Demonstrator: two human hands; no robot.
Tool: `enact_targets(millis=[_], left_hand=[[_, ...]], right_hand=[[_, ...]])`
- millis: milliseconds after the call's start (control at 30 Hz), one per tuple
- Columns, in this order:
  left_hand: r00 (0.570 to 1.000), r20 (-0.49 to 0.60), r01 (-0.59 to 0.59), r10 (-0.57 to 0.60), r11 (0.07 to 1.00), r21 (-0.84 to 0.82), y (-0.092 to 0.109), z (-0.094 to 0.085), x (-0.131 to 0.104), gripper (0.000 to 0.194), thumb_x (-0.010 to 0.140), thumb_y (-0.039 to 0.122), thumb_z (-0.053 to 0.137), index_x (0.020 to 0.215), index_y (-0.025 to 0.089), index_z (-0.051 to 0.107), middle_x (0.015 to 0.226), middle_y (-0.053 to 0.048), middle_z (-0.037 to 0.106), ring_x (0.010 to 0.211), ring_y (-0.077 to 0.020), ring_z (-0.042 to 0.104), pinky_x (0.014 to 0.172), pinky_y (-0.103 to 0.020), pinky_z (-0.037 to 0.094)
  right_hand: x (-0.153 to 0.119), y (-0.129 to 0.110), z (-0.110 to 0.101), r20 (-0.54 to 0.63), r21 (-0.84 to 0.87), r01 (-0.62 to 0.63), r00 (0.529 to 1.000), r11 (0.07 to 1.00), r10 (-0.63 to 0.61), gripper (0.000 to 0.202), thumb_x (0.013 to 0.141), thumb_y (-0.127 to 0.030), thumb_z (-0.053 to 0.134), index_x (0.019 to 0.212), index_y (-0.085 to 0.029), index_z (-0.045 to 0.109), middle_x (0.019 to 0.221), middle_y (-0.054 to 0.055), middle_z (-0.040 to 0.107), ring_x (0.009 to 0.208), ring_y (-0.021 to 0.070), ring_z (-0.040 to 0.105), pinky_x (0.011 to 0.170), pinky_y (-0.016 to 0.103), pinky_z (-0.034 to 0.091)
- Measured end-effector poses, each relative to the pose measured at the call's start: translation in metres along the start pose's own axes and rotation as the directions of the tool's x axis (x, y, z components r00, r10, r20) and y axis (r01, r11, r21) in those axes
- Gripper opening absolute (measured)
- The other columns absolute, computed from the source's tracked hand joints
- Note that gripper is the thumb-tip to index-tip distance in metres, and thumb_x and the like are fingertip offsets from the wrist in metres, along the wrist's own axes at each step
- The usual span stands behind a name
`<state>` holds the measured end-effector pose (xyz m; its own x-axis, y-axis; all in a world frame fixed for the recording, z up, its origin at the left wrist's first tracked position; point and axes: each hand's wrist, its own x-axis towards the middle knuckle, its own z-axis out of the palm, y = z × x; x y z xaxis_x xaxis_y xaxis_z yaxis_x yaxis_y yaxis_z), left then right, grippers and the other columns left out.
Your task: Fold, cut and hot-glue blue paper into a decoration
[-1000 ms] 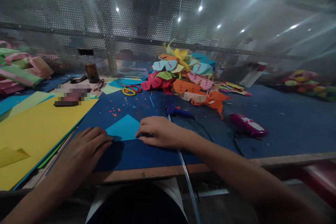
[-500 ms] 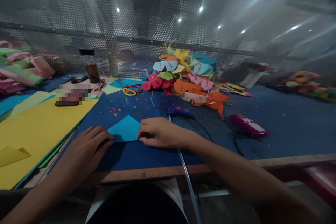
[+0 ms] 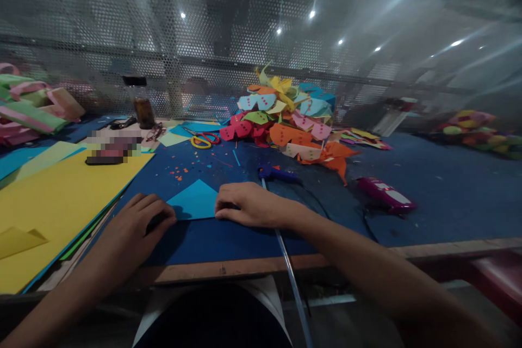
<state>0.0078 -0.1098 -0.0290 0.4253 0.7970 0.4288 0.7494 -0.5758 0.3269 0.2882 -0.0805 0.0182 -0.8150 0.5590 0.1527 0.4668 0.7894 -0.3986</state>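
Along back of blue table (image 3: 452, 190), metal screen (image 3: 220, 32), punched with small round holes. At table's left, yellow paper (image 3: 77, 196), flat, smooth. Toward back, heap of bright paper cutouts (image 3: 281, 114), pointed, crinkled. Left hand (image 3: 141, 225) and right hand (image 3: 248, 204) curled, thumbs and fingertips pinching lower corners of blue paper (image 3: 196, 200), crisp triangle flat on table between them. Just beyond right hand, plastic glue gun (image 3: 281, 174).
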Motion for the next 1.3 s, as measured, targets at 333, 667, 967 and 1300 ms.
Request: enact_targets(millis=[333, 667, 967, 1300], left_hand=[[0.999, 0.009, 0.054, -0.054, 0.998, -0.041, -0.0087, 0.0019, -0.0010, 0.035, 0.098, 0.049, 0.049, 0.082, 0.025, 0.069, 0.087, -0.004, 0.071, 0.089, -0.0253, 0.061, 0.084, -0.039, 0.046], [0.990, -0.009, 0.140, -0.141, 0.989, -0.036, -0.0089, 0.0026, -0.0010, 0.026, 0.093, 0.046, 0.053, 0.085, 0.026, 0.068, 0.092, -0.005, 0.072, 0.093, -0.0289, 0.062, 0.085, -0.043, 0.046], [0.996, -0.026, 0.082, -0.081, 0.995, 0.047, -0.0068, 0.0026, -0.0010, 0.027, 0.096, 0.043, 0.048, 0.085, 0.025, 0.067, 0.090, -0.005, 0.071, 0.091, -0.0280, 0.062, 0.083, -0.042, 0.047], [0.999, -0.030, -0.013, 0.018, 0.986, 0.165, -0.0045, 0.0033, -0.0051, 0.025, 0.099, 0.036, 0.047, 0.090, 0.025, 0.068, 0.092, -0.005, 0.071, 0.093, -0.0288, 0.060, 0.087, -0.044, 0.046]], right_hand=[[0.0014, 0.0046, 0.0034, -0.009, 0.017, -0.054, 0.999, 0.998, 0.054, 0.009, 0.097, -0.019, 0.061, 0.094, -0.015, 0.069, 0.094, 0.005, 0.068, 0.085, 0.0155, 0.062, 0.077, 0.025, 0.045], [0.0029, 0.0052, 0.0030, -0.006, 0.032, -0.090, 0.996, 0.995, 0.090, 0.008, 0.097, -0.019, 0.062, 0.094, -0.015, 0.069, 0.094, 0.005, 0.068, 0.085, 0.0157, 0.061, 0.078, 0.026, 0.045], [0.0015, 0.0065, 0.0031, -0.016, 0.026, -0.055, 0.998, 0.998, 0.055, 0.007, 0.096, -0.016, 0.061, 0.096, -0.015, 0.068, 0.095, 0.004, 0.066, 0.086, 0.0153, 0.060, 0.079, 0.026, 0.045], [-0.0001, 0.0042, 0.0000, 0.001, -0.041, -0.034, 0.999, 0.999, 0.034, 0.009, 0.097, -0.015, 0.059, 0.100, -0.017, 0.068, 0.099, 0.005, 0.063, 0.092, 0.0167, 0.060, 0.083, 0.028, 0.046]])
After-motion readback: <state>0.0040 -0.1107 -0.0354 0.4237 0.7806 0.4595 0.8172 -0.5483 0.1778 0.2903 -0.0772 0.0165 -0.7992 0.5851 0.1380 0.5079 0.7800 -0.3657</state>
